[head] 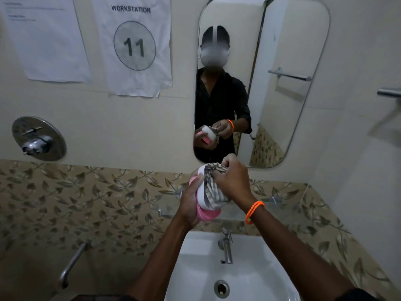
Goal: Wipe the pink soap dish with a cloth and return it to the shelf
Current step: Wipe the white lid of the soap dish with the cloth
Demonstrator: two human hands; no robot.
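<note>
My left hand (189, 200) grips the pink soap dish (208, 213) from the left side and holds it tilted on edge above the sink. The dish has a pink base and a white upper band. My right hand (233, 181), with an orange bracelet at the wrist, grips a checked grey-and-white cloth (213, 187) bunched against the inside of the dish. Much of the dish is hidden by the cloth and my fingers. A glass shelf (167, 210) on metal brackets runs along the tiled wall just behind and below my hands.
A white basin (256, 268) with a chrome tap (226, 246) lies below my arms. A mirror (282, 83) hangs ahead and reflects a person and both hands. A round chrome wall valve (38, 139) and a spout (72, 261) are at left. Paper sheets hang on the wall.
</note>
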